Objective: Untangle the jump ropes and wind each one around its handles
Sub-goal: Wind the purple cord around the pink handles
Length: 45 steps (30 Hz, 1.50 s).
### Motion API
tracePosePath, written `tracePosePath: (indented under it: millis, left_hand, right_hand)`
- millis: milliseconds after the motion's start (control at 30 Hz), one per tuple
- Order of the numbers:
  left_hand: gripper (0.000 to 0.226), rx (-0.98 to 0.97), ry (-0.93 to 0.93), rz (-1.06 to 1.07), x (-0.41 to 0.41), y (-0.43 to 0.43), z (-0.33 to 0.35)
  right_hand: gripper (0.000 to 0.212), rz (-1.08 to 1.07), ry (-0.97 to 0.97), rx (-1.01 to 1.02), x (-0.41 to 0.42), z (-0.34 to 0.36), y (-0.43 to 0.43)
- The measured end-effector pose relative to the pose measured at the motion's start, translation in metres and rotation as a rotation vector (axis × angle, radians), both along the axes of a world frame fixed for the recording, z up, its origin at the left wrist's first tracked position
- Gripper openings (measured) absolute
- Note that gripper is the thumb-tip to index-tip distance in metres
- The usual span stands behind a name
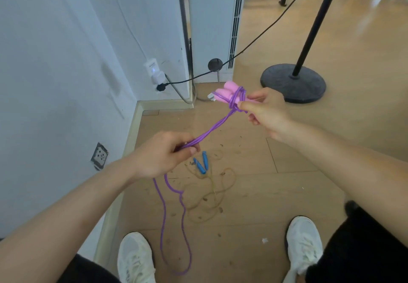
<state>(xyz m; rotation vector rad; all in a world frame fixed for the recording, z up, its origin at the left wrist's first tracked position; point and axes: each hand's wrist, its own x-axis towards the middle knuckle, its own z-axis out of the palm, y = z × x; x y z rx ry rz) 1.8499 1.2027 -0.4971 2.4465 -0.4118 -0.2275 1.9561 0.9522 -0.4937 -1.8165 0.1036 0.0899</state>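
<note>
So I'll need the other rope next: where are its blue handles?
In the head view, the blue handles lie on the wooden floor just right of the left hand, their tan rope looped beside them.

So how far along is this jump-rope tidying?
Done: a few turns of the purple plastic rope circle its pink foam handles. In hand: the right hand holds those handles while the left hand grips the slack. Left: the long purple tail hanging down, then the tan rope with blue handles, lying loose.
</note>
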Motion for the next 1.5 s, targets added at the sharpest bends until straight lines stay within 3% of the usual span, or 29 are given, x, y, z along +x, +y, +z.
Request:
tracePosePath:
  millis: [133,300,533,700,900,1000,1100,1200,1300,1500]
  left_hand:
    - [0.014,-0.120,-0.083,0.012,-0.001,-0.001,0.018]
    - [0.015,-0.201,-0.227,0.160,0.007,0.008,0.029]
    - [0.014,-0.263,-0.264,0.336,0.023,0.025,0.020]
    - [0.005,-0.293,-0.232,0.311,0.027,0.029,0.015]
    - [0.010,-0.281,-0.181,0.332,0.029,0.040,0.006]
    - [0.011,-0.260,-0.141,0.330,0.027,0.036,0.001]
    - [0.017,-0.257,-0.106,0.276,0.023,0.026,-0.005]
    - [0.024,-0.210,-0.043,0.216,0.018,0.017,-0.014]
    - [0.027,-0.153,-0.015,0.117,0.010,0.004,-0.017]
    - [0.017,0.063,-0.197,-0.014,-0.005,-0.016,-0.006]
  right_hand:
    - [0.027,0.216,-0.239,-0.406,-0.006,-0.013,0.002]
    - [0.017,0.523,-0.246,-0.531,-0.016,-0.020,0.006]
    - [0.013,0.910,-0.066,-0.401,-0.033,0.009,0.011]
    - [0.017,1.024,0.166,-0.113,-0.029,0.017,0.003]
    - [0.049,0.906,0.324,0.369,-0.009,0.014,-0.010]
    - [0.038,0.909,0.334,0.600,-0.007,0.016,-0.009]
    - [0.027,0.763,0.315,0.715,-0.004,0.015,-0.008]
    - [0.012,0.591,0.286,0.721,-0.008,0.014,-0.005]
    - [0.011,0.434,0.258,0.634,-0.009,0.012,-0.001]
    - [0.005,0.376,0.028,0.129,-0.019,-0.001,0.002]
